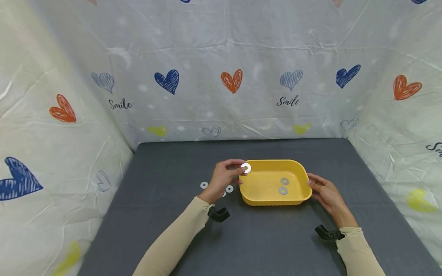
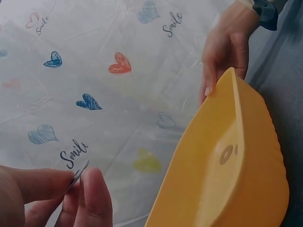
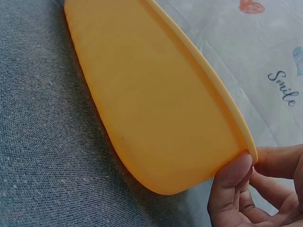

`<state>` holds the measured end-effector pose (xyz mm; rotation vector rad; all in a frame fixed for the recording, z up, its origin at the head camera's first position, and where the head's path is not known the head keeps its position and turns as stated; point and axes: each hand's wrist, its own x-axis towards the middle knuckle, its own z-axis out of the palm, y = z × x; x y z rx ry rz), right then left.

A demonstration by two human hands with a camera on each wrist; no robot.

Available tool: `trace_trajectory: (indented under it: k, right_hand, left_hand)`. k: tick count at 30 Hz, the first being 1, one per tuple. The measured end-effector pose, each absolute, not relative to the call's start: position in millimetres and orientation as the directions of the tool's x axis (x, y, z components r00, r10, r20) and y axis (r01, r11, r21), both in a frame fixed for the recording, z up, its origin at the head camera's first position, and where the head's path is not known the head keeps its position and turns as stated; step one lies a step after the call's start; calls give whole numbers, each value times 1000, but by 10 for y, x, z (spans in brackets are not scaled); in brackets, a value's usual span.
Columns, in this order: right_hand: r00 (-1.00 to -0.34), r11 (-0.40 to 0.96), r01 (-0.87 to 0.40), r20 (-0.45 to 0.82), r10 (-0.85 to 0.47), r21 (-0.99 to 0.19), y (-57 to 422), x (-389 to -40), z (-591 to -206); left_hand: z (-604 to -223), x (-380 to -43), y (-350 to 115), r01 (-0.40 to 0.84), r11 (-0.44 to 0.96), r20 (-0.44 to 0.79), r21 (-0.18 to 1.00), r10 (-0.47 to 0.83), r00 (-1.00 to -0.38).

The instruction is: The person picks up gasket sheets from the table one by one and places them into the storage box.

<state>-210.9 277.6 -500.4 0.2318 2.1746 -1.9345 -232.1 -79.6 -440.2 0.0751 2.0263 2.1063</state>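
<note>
My left hand pinches a flat metal washer between thumb and fingers, over the left end of a yellow tray. In the left wrist view that washer appears nearly edge-on between the fingertips. At the tray's right end, my right hand grips the rim, thumb and fingers on either side of it; the right wrist view shows this pinch at the corner of the yellow tray. Inside the tray lie two grey washers, one just behind the other.
On the dark grey table, loose washers lie around my left hand, one partly hidden by it. Pale cloth printed with hearts and "Smile" encloses the table at the back and both sides. Each wrist wears a black band.
</note>
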Motion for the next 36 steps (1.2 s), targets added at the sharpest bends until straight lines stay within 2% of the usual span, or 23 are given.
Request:
trace_trajectory:
  k: [10,27,36]
  right_hand:
    - [-962,106,264,-269,-38,-959,2775,-2093,-4994]
    - [-960,88,276,-279,-26,-957,2784,-2111,-5015]
    - [-960,91,274,-278,-25,-957,2778,-2114,-5016]
  left_hand:
    - [-4390,-2430,-552,-135,-21,-126,991,246,-961]
    - [-4486,-2576,-39,-236,-65,-207,970,296,-933]
    - [-4606,-2663,158,-298,4,-289,954,257,-922]
